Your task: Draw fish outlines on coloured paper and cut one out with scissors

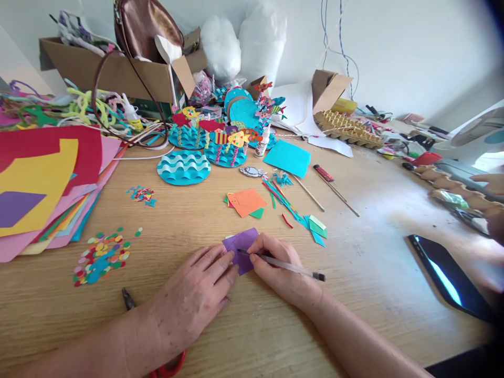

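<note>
Hands at a wooden surface (354, 220): left hand (197, 294), fingers together, pins purple paper (241, 249) at near centre; right hand (277, 268) pinches a pen (289, 268), tip on it. Light pinning could let the sheet slide, skewing the line.

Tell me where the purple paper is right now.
In the head view, the purple paper lies low and centre on the wooden table, pinned by the left hand while the right hand holds a pen on it.
</note>
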`<act>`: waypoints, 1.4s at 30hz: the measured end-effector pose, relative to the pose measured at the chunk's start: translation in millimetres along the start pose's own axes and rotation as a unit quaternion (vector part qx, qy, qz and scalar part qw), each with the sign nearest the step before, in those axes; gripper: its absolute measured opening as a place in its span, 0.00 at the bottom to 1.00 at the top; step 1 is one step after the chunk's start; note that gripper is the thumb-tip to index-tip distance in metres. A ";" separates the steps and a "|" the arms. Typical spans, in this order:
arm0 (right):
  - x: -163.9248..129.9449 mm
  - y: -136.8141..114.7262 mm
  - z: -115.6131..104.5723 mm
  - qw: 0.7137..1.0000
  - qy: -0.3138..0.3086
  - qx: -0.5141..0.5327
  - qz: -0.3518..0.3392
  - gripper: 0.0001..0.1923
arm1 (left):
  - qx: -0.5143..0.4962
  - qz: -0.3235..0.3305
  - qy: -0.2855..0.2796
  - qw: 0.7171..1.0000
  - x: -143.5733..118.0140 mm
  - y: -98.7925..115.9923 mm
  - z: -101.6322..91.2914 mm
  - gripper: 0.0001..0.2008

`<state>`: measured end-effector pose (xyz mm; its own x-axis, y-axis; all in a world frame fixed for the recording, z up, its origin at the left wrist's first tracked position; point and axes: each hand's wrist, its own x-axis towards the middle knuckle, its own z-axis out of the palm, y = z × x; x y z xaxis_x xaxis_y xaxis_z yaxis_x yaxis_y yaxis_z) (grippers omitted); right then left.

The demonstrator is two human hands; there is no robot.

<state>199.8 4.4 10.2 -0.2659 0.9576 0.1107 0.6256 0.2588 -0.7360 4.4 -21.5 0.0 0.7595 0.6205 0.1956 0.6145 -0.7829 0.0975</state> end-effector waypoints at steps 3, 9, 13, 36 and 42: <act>-0.9 0.6 -0.6 1.000 -0.005 0.003 0.005 0.05 | 0.002 0.002 0.003 1.000 -0.2 -0.2 0.7 0.18; -2.4 1.0 -2.3 1.000 -0.008 0.012 0.010 0.05 | 0.006 0.013 0.011 1.000 0.2 -1.5 0.2 0.16; -2.7 -0.6 -2.6 0.999 -0.004 0.027 0.027 0.04 | 0.005 0.010 0.010 1.000 -0.4 -1.1 0.9 0.16; -0.1 2.1 2.7 1.000 0.012 0.010 -0.008 0.04 | -0.002 0.007 0.006 1.000 -0.2 -0.9 1.0 0.17; -1.4 0.3 -1.0 1.000 -0.002 -0.006 0.019 0.04 | 0.013 0.021 0.019 1.000 -1.0 -1.8 2.0 0.16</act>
<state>201.1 3.3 10.5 -0.2439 0.9665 0.0799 0.6436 0.2229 -0.7322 3.0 -20.6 -2.4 0.7761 0.5849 0.2357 0.5881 -0.8062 0.0641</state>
